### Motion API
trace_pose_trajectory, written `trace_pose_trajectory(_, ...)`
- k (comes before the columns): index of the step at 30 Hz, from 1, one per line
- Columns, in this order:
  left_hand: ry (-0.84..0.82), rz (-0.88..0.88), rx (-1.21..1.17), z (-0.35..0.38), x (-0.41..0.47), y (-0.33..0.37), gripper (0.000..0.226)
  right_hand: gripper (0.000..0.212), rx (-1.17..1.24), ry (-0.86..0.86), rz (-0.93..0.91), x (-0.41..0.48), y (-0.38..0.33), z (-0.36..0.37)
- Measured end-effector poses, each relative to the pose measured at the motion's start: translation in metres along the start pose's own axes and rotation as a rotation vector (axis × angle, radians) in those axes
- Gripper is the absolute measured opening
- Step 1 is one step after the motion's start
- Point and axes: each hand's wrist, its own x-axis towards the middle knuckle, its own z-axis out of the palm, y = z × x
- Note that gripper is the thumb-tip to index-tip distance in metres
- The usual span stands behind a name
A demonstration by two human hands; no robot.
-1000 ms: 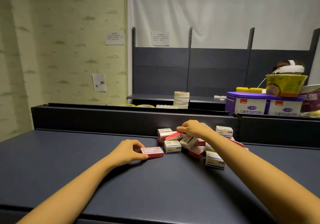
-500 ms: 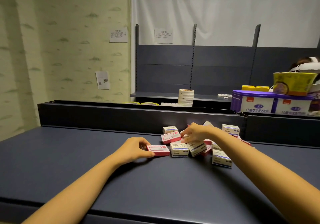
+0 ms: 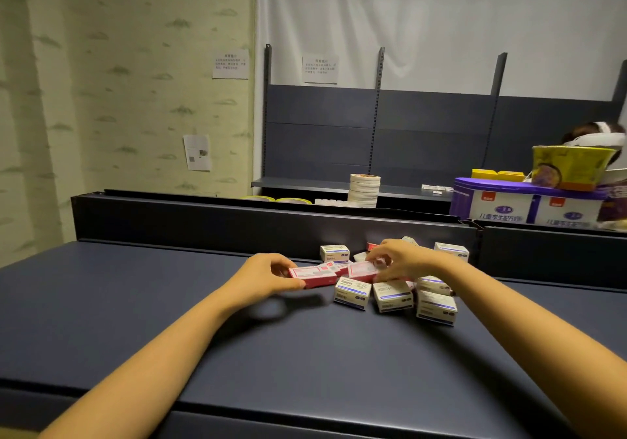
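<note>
The left hand (image 3: 263,277) has its fingers and thumb curled round the left end of a flat red carton (image 3: 314,275) — smooth printed card, long and thin — near the far edge of the matte dark-blue surface (image 3: 237,353), right of its middle. The right hand (image 3: 403,258) pinches a second red carton (image 3: 363,270) just beside it. Blocky white cartons (image 3: 353,292) crowd the near side and the right; a dark metal rail (image 3: 237,224) rises along the far edge — stacked tape rolls (image 3: 364,190) stand beyond it.

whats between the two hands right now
Two red boxes, seen in the head view: the left hand grips the left red box, the right hand pinches the right red box, their inner ends close together.
</note>
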Motion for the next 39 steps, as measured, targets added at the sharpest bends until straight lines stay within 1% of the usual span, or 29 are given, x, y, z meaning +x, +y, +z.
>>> trace_pose_trajectory(3,-0.004,0.02,-0.05,0.003,-0.006,0.015,0.033,0.047,0.128,0.074,0.028,-0.032,0.005,-0.028)
trace_pose_trajectory(7,-0.051,0.078,-0.014,0.019,-0.017,0.055,0.03,0.045,0.24,0.186,0.028,-0.097,0.016,-0.06)
trace_pose_trajectory(11,-0.094,0.125,-0.033,0.046,-0.03,0.102,0.023,0.037,0.314,0.199,0.037,-0.173,0.04,-0.078)
trace_pose_trajectory(15,-0.129,0.158,-0.026,0.086,-0.043,0.156,0.028,0.034,0.428,0.238,0.067,-0.25,0.079,-0.086)
trace_pose_trajectory(17,-0.146,0.189,-0.028,0.112,-0.05,0.185,0.024,0.039,0.472,0.263,0.084,-0.288,0.103,-0.089)
trace_pose_trajectory(20,-0.193,0.237,-0.061,0.155,-0.062,0.228,0.022,0.067,0.524,0.279,0.087,-0.34,0.141,-0.088)
trace_pose_trajectory(21,-0.202,0.248,-0.067,0.17,-0.065,0.241,0.023,0.066,0.545,0.281,0.104,-0.354,0.154,-0.086)
trace_pose_trajectory(23,-0.222,0.272,-0.083,0.199,-0.071,0.264,0.023,0.049,0.587,0.274,0.146,-0.381,0.178,-0.079)
trace_pose_trajectory(24,-0.234,0.279,-0.088,0.214,-0.073,0.273,0.023,0.044,0.584,0.265,0.165,-0.394,0.189,-0.074)
trace_pose_trajectory(28,-0.243,0.259,-0.089,0.265,-0.082,0.293,0.024,0.034,0.528,0.221,0.173,-0.426,0.224,-0.052)
trace_pose_trajectory(32,-0.248,0.21,-0.038,0.298,-0.091,0.298,0.024,0.033,0.519,0.186,0.147,-0.432,0.248,-0.026)
trace_pose_trajectory(37,-0.198,0.133,-0.001,0.317,-0.1,0.3,0.041,0.034,0.534,0.194,0.136,-0.428,0.258,0.001)
trace_pose_trajectory(39,-0.186,0.125,-0.012,0.32,-0.104,0.299,0.043,0.034,0.531,0.217,0.122,-0.426,0.259,0.007)
